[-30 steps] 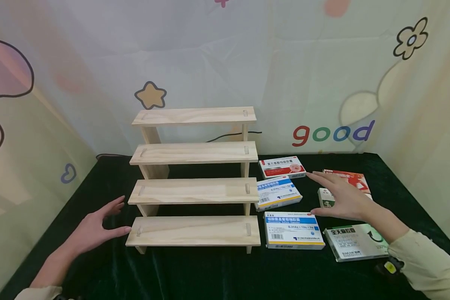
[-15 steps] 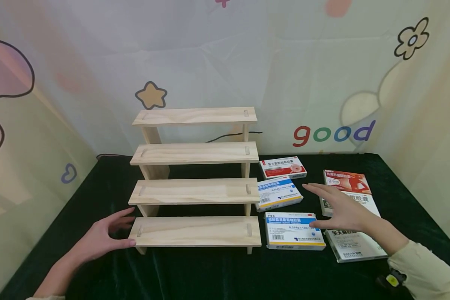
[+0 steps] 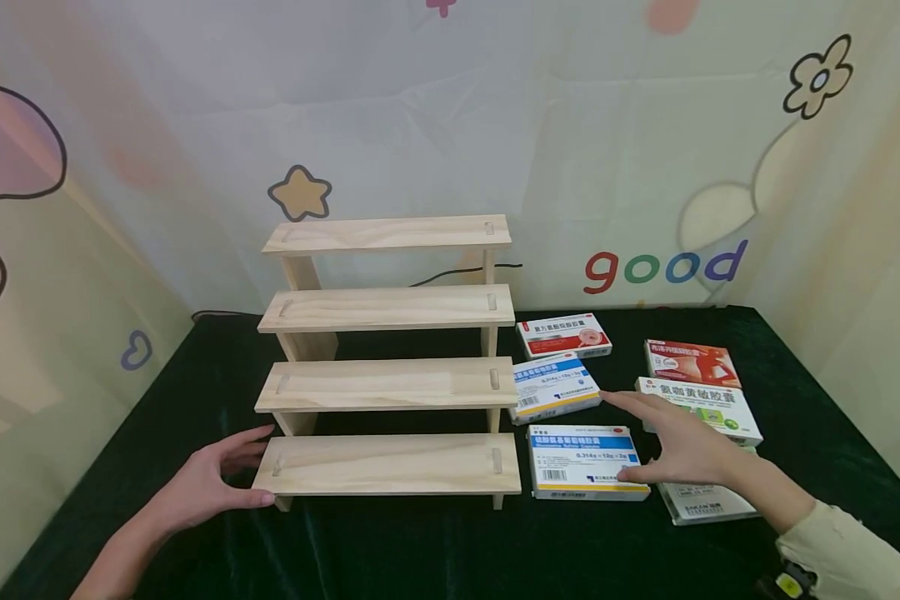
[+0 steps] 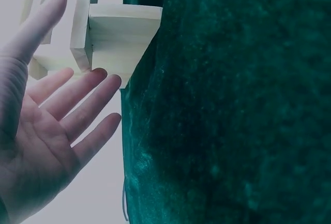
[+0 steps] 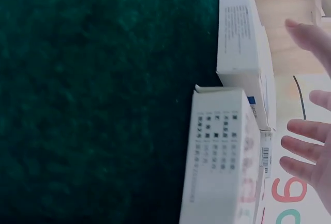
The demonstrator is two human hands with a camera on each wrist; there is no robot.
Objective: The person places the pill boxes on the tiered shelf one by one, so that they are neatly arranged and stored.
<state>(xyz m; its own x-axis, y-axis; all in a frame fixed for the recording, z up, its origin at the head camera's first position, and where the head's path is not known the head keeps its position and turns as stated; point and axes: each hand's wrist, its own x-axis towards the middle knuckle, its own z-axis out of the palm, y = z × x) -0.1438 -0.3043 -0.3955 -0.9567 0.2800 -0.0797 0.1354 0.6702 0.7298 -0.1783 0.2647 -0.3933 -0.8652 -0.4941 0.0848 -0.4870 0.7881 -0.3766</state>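
A stepped wooden display rack (image 3: pixel 388 463) with several pale tiers stands at the middle of the table. My left hand (image 3: pixel 213 482) is at the left end of its lowest tier, thumb by the front corner, holding nothing; whether it touches the wood I cannot tell. In the left wrist view its fingers (image 4: pixel 85 115) are spread below the rack's side. My right hand (image 3: pixel 693 443), thumb and fingers apart, hovers over the medicine boxes. Its thumb overlaps the front blue-and-white medicine box (image 3: pixel 576 458), its fingertips reach beside another blue-and-white medicine box (image 3: pixel 555 387).
Behind these lies a red-and-white medicine box (image 3: pixel 565 335). Farther right, a red medicine box (image 3: pixel 693 363), a white one with a green patch (image 3: pixel 720 407) and a partly hidden pale box (image 3: pixel 707 505) form a column. Dark green cloth (image 3: pixel 390 550) covers the table; a printed curtain (image 3: pixel 420 125) hangs behind.
Both hands have moved toward the front of the table. The left has also shifted slightly right, closer to the rack's lowest tier. The right now uncovers the red and white boxes behind it.
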